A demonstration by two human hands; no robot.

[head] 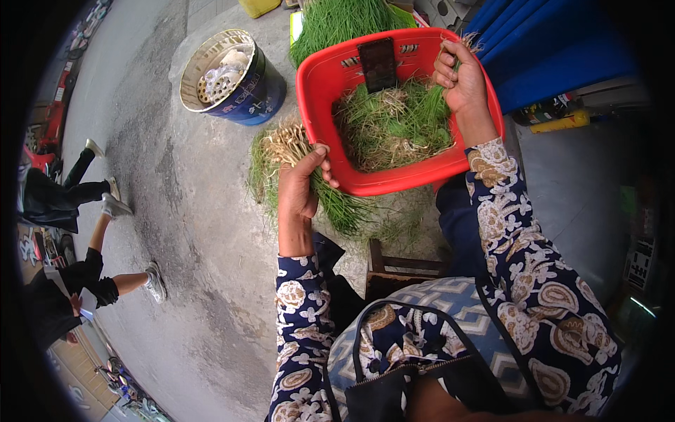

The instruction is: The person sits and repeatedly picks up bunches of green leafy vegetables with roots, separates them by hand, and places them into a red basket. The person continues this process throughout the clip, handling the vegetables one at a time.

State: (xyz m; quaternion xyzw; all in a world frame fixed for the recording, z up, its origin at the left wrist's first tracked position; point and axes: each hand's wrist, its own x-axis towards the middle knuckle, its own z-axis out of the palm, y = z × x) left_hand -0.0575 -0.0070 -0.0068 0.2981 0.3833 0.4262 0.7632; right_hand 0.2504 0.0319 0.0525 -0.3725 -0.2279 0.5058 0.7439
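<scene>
My left hand [306,176] is closed around a thick bunch of thin green stalks [345,211] with pale rooted ends, beside the near left corner of a red plastic basket [390,183]. My right hand [460,76] grips a smaller bunch of the same greens over the basket's right rim, its brownish roots [471,42] sticking out at the top and the green leaves hanging into the basket. Loose green and dry stalks [395,124] fill the bottom of the basket. A dark rectangular object [377,64] leans against its far inner wall.
A large heap of greens [348,26] lies beyond the basket. Left of it stands a blue bucket [253,95] holding perforated round pieces. More stalks [261,158] lie on the ground by my left hand. Blue fabric [548,47] hangs at the right. Two people [68,295] walk at the far left.
</scene>
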